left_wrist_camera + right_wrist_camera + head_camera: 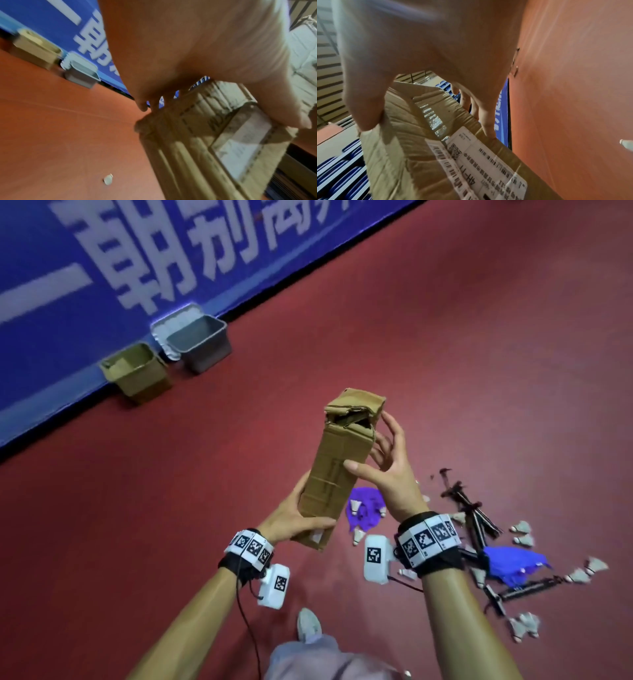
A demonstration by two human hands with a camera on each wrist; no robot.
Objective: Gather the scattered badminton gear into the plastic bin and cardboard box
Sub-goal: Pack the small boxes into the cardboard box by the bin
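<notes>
I have a long, narrow cardboard box [337, 470] held up off the floor, tilted, its ragged open end pointing away from me. My left hand [294, 517] is the lower grip: thumb across the near face, fingers curled round the bottom end. My right hand [387, 470] is the upper grip, thumb on the front face, fingers wrapped loosely round the right edge near the open end.

On the red floor [479, 354] just right of and below the box lie scattered shuttlecocks [522, 528], two purple cloths [364, 510], and a tangle of dark rackets [474, 517].

Far left, against the blue banner [102, 285], stand the grey plastic bin [202, 342] with its lid [168, 332] leaning behind it, and touching it on the left, an open cardboard box [137, 373]; both well apart from my hands.

The right wrist view alone shows a shipping label [481, 162] with barcodes on the held box's side, and rows of blue seats [342, 173]. The left wrist view alone shows another label [243, 146] near the bottom end and one shuttlecock [108, 179] lying apart on the floor. Only the head view shows my shoe [308, 626].
</notes>
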